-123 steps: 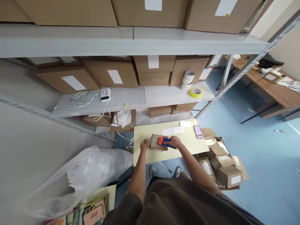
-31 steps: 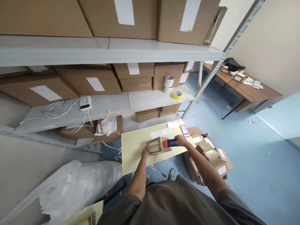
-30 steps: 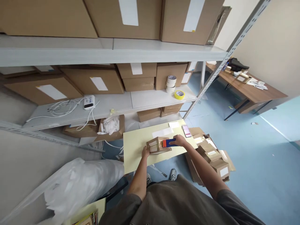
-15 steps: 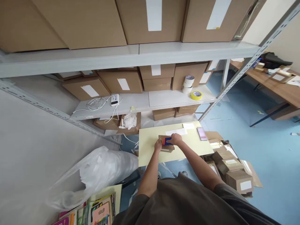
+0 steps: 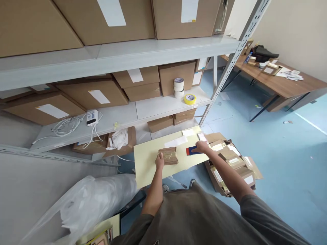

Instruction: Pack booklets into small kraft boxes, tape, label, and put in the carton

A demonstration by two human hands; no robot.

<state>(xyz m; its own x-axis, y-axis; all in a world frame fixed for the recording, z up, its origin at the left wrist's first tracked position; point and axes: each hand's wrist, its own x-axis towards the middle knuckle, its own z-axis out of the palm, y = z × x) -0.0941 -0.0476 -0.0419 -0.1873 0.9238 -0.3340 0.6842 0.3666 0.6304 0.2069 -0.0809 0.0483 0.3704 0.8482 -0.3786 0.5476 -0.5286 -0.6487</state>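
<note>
The person's left hand (image 5: 159,161) grips the left end of a small cardboard box (image 5: 170,156), thumb on top; the box lies on the pale yellow tabletop (image 5: 144,166), clear tape shining across its upper face; the right hand (image 5: 202,147) is closed around a blue tool with a red end (image 5: 193,150), held to the right of the box and apart from it; white paper strips (image 5: 175,142) lie just beyond the box.
</note>
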